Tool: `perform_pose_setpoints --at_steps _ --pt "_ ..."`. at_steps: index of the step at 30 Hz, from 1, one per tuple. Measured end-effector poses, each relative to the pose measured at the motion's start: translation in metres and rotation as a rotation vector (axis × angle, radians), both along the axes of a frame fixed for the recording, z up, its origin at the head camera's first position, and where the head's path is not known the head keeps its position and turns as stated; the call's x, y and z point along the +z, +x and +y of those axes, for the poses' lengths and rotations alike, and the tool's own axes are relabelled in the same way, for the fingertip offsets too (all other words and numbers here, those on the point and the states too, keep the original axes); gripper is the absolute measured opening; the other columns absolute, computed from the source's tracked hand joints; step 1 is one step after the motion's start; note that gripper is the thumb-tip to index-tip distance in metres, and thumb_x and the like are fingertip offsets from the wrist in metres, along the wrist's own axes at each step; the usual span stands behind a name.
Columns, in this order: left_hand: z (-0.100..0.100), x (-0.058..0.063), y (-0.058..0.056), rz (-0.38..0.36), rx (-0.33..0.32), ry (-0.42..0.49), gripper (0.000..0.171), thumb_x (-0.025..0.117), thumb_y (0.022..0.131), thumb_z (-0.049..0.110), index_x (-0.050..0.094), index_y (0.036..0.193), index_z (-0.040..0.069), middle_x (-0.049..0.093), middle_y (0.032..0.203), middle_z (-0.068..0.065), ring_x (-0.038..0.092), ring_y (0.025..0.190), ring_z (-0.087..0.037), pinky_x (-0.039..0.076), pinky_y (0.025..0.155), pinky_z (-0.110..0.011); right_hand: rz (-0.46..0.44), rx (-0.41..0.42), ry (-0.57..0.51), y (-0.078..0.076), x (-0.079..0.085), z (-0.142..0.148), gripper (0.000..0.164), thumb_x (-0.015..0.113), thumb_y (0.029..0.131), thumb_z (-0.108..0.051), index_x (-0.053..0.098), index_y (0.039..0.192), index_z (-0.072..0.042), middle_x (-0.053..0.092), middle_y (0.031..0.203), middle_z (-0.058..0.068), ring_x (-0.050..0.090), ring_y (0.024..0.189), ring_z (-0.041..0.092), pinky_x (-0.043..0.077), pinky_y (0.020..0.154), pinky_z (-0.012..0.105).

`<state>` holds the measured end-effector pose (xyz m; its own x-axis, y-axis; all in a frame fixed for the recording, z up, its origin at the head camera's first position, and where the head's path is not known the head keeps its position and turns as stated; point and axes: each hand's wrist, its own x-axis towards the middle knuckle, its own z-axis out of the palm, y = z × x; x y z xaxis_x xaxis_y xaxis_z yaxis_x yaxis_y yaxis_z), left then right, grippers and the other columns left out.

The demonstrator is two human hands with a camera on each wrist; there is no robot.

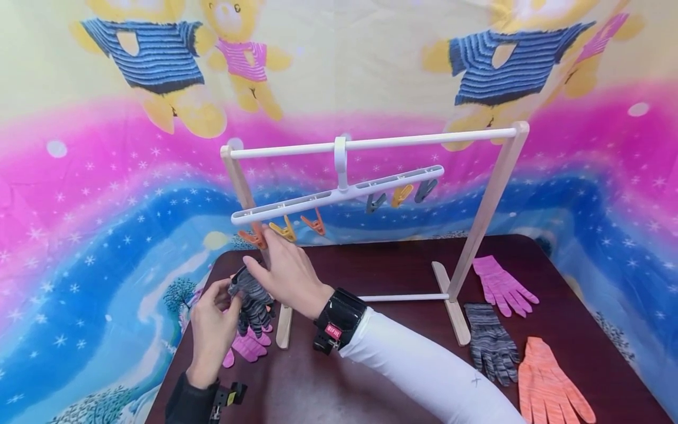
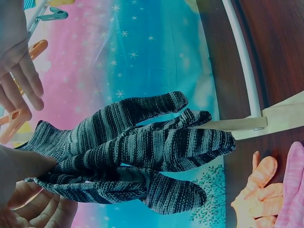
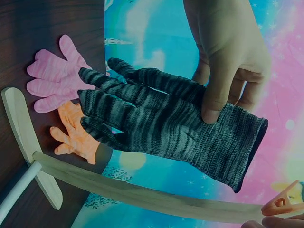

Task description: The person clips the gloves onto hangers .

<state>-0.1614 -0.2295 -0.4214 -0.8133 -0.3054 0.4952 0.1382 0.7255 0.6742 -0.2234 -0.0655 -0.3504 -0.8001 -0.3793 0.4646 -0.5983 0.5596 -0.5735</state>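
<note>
My left hand (image 1: 214, 324) pinches a black-and-grey striped knit glove (image 1: 253, 294) near its cuff, thumb on one side and fingers on the other. In the right wrist view that glove (image 3: 161, 114) hangs with its fingers spread and its cuff towards the clip. Above the glove, my right hand (image 1: 293, 268) reaches to the left end of a white clip hanger (image 1: 318, 199). Its fingertips are at an orange clip (image 1: 252, 238), with the thumb apart from them. Beside that clip hang a yellow clip (image 1: 283, 231) and another orange clip (image 1: 315, 224).
The hanger hooks over a wooden rack (image 1: 482, 218), tilted down to the left. Blue-grey and yellow clips (image 1: 402, 195) hang from its right half. Pink (image 1: 500, 285), striped (image 1: 492, 344) and orange gloves (image 1: 548, 383) lie on the table's right. Pink (image 3: 54, 80) and orange gloves (image 3: 76, 133) lie left.
</note>
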Motion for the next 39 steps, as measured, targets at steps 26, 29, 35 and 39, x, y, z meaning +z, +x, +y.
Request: perform_pose_setpoints --at_steps 26,29,35,39 --pt "0.0013 -0.0029 -0.0006 -0.042 -0.007 0.009 0.025 0.072 0.09 0.004 0.068 0.114 -0.001 0.076 0.097 -0.02 0.075 0.082 -0.033 0.057 0.074 -0.017 0.159 -0.222 0.103 -0.0042 0.0092 -0.0016 0.04 0.074 0.083 -0.061 0.06 0.086 -0.023 0.044 0.057 -0.01 0.041 0.05 0.005 0.025 0.045 0.021" --pt "0.0017 -0.0034 -0.0024 -0.051 -0.007 0.011 0.025 0.072 0.09 0.005 0.069 0.114 -0.001 0.076 0.098 -0.02 0.075 0.082 -0.032 0.044 0.072 0.0 0.167 -0.221 0.12 -0.0048 0.0094 -0.0007 0.039 0.074 0.084 -0.059 0.061 0.086 -0.023 0.044 0.057 -0.009 0.041 0.05 0.006 0.024 0.045 0.021" --pt "0.0039 -0.0035 -0.0037 -0.059 -0.003 -0.002 0.024 0.073 0.089 0.005 0.069 0.113 0.0 0.076 0.097 -0.018 0.075 0.081 -0.03 0.046 0.071 -0.003 0.18 -0.216 0.166 -0.0047 0.0091 0.002 0.035 0.071 0.09 -0.054 0.057 0.084 -0.021 0.044 0.056 -0.009 0.041 0.049 0.006 0.024 0.044 0.02" --pt "0.0055 -0.0034 -0.0038 -0.063 0.001 -0.007 0.024 0.073 0.09 0.005 0.069 0.112 0.0 0.076 0.096 -0.018 0.075 0.081 -0.03 0.057 0.072 -0.018 0.181 -0.205 0.164 -0.0053 0.0092 0.0035 0.029 0.068 0.093 -0.05 0.062 0.093 -0.021 0.046 0.057 -0.009 0.043 0.049 0.006 0.025 0.045 0.02"
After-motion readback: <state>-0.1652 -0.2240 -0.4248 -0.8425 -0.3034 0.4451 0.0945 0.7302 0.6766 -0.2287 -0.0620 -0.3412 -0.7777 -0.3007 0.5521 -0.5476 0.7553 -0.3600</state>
